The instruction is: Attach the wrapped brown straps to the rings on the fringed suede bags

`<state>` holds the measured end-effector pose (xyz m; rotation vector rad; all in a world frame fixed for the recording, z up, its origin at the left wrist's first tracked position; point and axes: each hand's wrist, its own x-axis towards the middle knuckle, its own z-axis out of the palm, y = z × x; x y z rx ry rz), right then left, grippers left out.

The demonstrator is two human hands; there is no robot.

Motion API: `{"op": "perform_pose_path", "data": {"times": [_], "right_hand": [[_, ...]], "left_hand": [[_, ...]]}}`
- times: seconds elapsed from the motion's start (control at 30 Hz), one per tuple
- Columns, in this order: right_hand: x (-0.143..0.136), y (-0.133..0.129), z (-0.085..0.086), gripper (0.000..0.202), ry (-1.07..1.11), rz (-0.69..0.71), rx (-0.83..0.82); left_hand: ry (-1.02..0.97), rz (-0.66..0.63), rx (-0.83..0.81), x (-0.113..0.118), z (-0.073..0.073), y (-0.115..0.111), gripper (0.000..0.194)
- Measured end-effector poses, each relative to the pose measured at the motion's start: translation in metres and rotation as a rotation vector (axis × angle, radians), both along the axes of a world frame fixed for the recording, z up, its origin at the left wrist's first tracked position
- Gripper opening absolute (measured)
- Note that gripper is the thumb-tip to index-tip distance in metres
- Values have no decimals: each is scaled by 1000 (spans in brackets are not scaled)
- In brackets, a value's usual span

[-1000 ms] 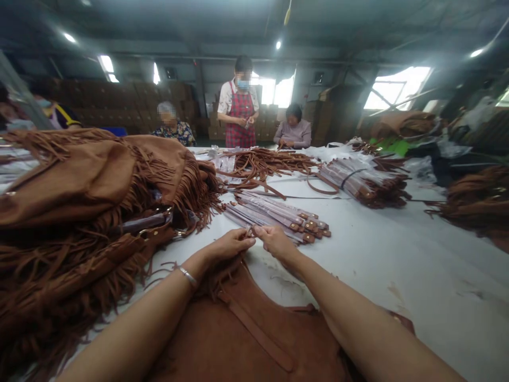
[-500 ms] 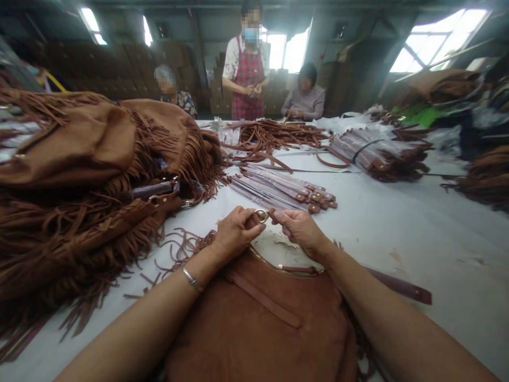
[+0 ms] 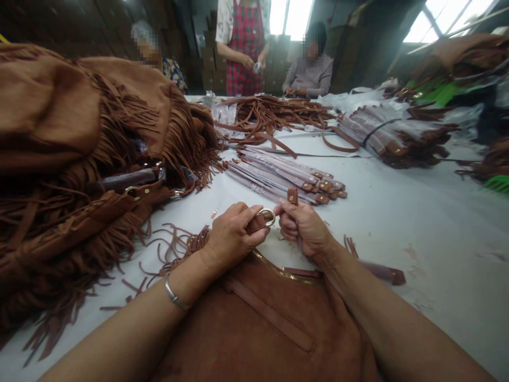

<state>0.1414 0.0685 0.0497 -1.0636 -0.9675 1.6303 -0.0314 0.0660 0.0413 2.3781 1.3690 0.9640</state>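
the left hand (image 3: 233,236) is closed around a short brown tab that carries a metal ring (image 3: 265,217), pinching it so the ring stands clear of the fingers and faces the other hand. the right hand (image 3: 304,229) is closed on the end of a brown strap (image 3: 293,197), thumb and fingers holding the tip upright just beside the ring, touching or nearly touching it; the strap's other end (image 3: 384,272) trails off across the bench (image 3: 397,223) to the right of that wrist. holding both pieces raised and close together keeps the ring's opening and the strap tip lined up where the person can see them.

the ring's tab belongs to the brown suede bag (image 3: 258,329) lying flat under both forearms, its gold-toned zip edge turned towards the hands, so the bag's own weight steadies the tab. loose fringe (image 3: 175,249) spills out from beneath the left hand.

just beyond the hands lies a bundle of wrapped straps (image 3: 278,178), within reach, ends all pointing the same way. a heap of fringed bags (image 3: 83,159) fills the left side. across the bench, other people work beside a tangle of loose straps (image 3: 270,114) and another wrapped bundle (image 3: 382,135).
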Motion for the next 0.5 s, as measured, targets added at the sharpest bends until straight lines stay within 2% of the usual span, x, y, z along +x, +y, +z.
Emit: {"op": "perform_pose_path", "data": {"times": [0.27,0.5], "right_hand": [[2,-7,3,24,25,135,39],[0,-10,2,25,150,237,-18]], "left_hand": [[13,6,11,0,-2,0,39],[-20,-3,49,0,-3,0,36]]}}
